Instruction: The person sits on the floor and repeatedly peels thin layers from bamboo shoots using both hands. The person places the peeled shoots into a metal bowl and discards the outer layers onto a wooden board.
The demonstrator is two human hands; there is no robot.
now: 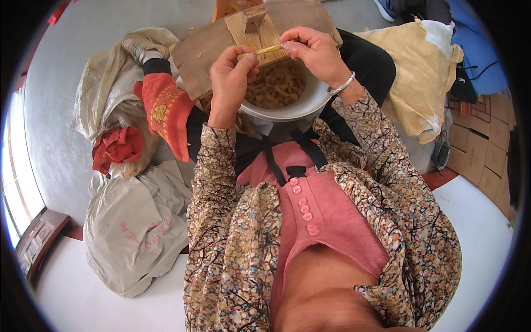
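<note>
Between my two hands stretches a thin, pale yellow twisted strip point(269, 50). My left hand point(236, 74) pinches one end between thumb and fingers. The other end is pinched by my right hand point(313, 50), whose wrist wears a silver bangle. Right behind the strip lies a wooden board point(199, 62) with a lighter wooden block fixture point(242, 31) on it. The board rests across a white basin point(286, 113). Inside the basin are many small yellow-brown twisted pieces point(280, 85), partly hidden by the board and my hands.
A red patterned towel point(166, 112) hangs over my left leg. Left of it are a crumpled translucent sack point(103, 79), a red cloth point(118, 147) and a full off-white sack point(137, 232). To the right lie a tan sack point(406, 66) and stacked cardboard boxes point(477, 145). An orange container point(232, 7) stands beyond the board.
</note>
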